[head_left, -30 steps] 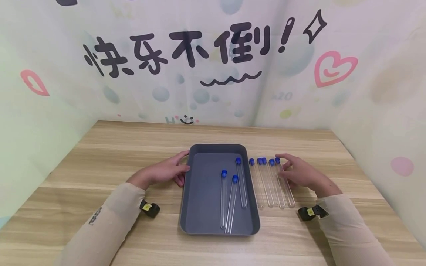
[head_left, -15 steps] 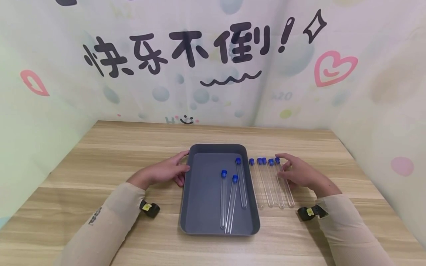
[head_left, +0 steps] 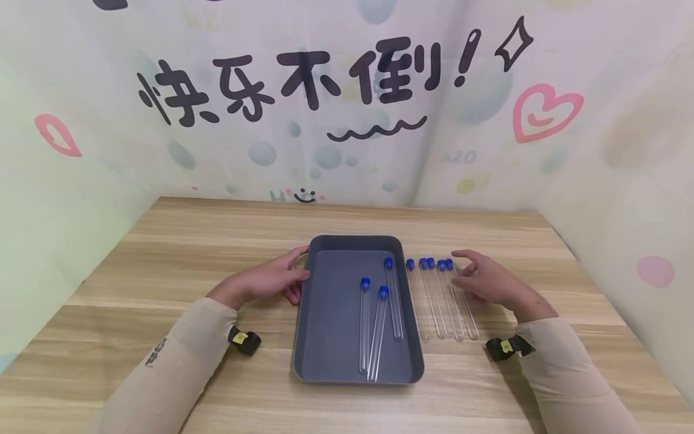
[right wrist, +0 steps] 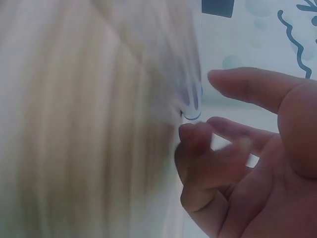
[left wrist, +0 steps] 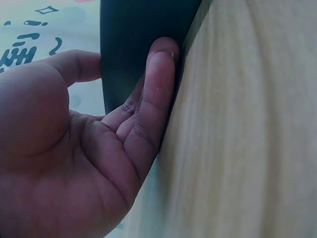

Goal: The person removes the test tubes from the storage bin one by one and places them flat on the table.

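Observation:
A grey rectangular tray (head_left: 325, 319) lies on the table in the head view, with three clear, blue-capped test tubes (head_left: 364, 325) in its right half. My left hand (head_left: 267, 282) rests against the tray's left outer wall. In the left wrist view, that hand's fingers (left wrist: 156, 94) and thumb touch the dark tray wall (left wrist: 129, 44). Right of the tray, several more capped test tubes (head_left: 441, 301) lie side by side. Just beside the rightmost ones is my right hand (head_left: 494, 280), its thumb and fingers apart. Blurred tube ends (right wrist: 190, 106) show near its fingertips in the right wrist view.
The wood-grain table (head_left: 217, 229) runs back to a printed cloth (head_left: 228, 157) with dark lettering. Similar pale walls enclose both sides. A black camera strap sits on the left wrist (head_left: 245, 342) and another on the right wrist (head_left: 509, 346).
The rightmost test tube's cap has shifted slightly left, towards its neighbour. My right fingertips now stand just off it. The left hand and the tray have stayed put.

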`<state>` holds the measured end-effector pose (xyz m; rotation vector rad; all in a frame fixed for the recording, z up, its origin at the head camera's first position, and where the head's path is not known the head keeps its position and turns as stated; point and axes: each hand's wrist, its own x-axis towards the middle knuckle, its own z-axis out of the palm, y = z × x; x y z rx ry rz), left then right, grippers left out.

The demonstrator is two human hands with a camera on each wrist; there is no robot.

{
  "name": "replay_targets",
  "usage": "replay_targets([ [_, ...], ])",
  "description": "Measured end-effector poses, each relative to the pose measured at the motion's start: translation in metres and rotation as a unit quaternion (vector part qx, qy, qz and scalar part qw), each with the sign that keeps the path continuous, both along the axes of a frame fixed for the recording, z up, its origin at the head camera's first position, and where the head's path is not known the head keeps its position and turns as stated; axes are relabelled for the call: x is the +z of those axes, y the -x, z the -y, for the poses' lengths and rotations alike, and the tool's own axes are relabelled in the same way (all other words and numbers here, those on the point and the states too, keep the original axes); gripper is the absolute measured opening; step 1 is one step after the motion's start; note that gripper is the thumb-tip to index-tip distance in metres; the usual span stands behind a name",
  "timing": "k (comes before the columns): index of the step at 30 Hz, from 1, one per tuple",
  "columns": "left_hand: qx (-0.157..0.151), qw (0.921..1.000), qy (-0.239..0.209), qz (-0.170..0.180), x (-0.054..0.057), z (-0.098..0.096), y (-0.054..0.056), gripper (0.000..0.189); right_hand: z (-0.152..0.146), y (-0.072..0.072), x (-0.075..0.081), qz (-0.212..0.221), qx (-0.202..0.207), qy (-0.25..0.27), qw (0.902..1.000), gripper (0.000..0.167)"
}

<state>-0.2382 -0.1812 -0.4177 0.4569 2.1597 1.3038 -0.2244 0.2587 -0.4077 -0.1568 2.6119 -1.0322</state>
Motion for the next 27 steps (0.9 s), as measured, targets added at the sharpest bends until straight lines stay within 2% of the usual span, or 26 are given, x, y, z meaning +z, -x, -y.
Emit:
replay_targets([
  [17, 0.001, 1.0000, 0.002, 0.001, 0.001, 0.001, 0.000, 0.070, 0.018, -0.011, 0.019, -0.056, -0.020, 0.011, 0.9982, 0.058],
  [27, -0.002, 1.0000, 0.001, -0.004, 0.001, 0.001, 0.000, 0.069, 0.035, -0.018, 0.027, -0.078, -0.001, 0.034, 0.9964, 0.050],
])
